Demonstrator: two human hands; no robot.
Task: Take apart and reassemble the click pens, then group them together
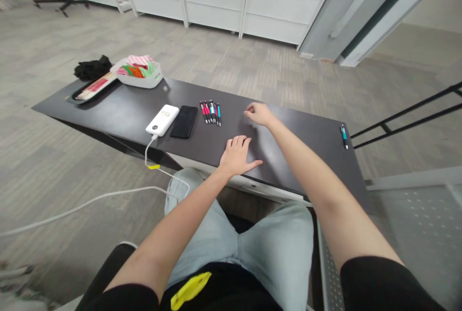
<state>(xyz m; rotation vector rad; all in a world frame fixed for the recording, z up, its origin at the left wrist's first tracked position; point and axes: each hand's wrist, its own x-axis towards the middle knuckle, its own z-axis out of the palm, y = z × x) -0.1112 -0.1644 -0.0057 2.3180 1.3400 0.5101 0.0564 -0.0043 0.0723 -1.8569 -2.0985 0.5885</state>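
My left hand lies on the dark desktop near its front edge, fingers stretched and thumb spread, with nothing in it. Beyond it and to the right, my right hand hovers low over the surface. Its fingers are curled together, and no object shows in them. Left of both hands, several pens with red, teal and black barrels lie side by side in a cluster. One more teal-and-black pen rests alone by the right end of the desk.
A black phone lies beside a white power bank with a white cable trailing off left. Farther left are a white basket of colourful items, a black tray and black cloth. Black rails stand at right.
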